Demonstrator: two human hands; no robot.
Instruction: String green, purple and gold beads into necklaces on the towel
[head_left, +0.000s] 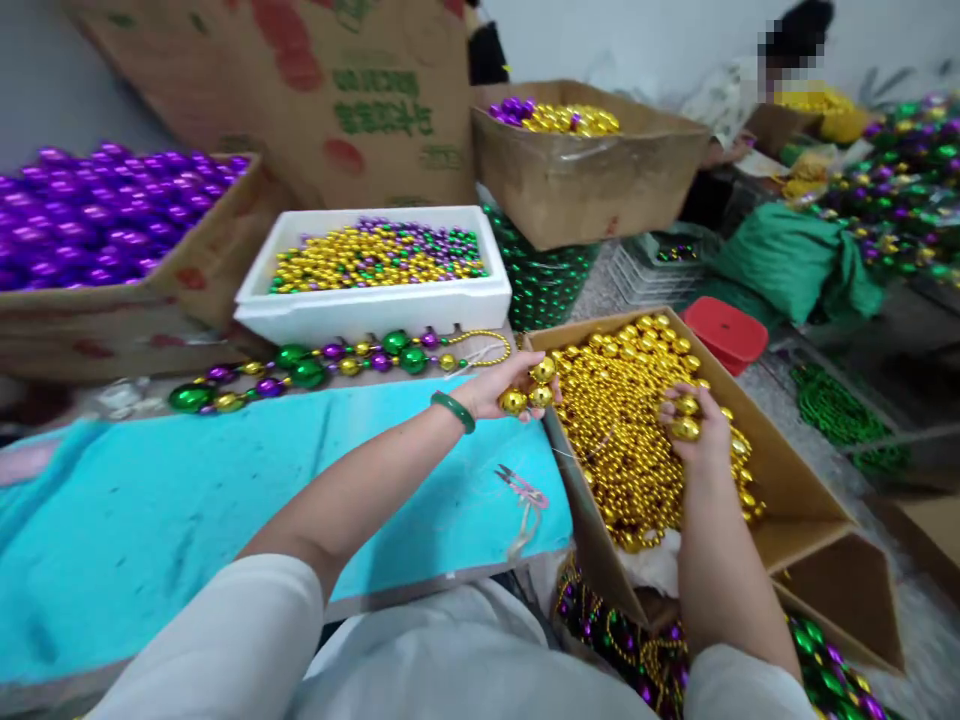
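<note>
Head view: the left hand [499, 388] grips several gold beads [529, 388] at the table's [150, 500] right edge. The right hand [694, 425] closes on more inside the cardboard box [795, 470] of gold beads just beside. Scissors [517, 482] lie near that edge; turquoise surface leftward lies open.

Both arms stretched forward from low in the frame, white short sleeves at the shoulders. Left forearm angled up and to the right, green bangle on the wrist, left hand [504, 392] curled with fingers pinched together and thumb on top (palm mostly hidden). Right forearm running nearly straight away, further right, right hand [694, 425] back-up, fingers bent down and cupped in a loose grab. Hands well apart, left one slightly farther out than the right.
</note>
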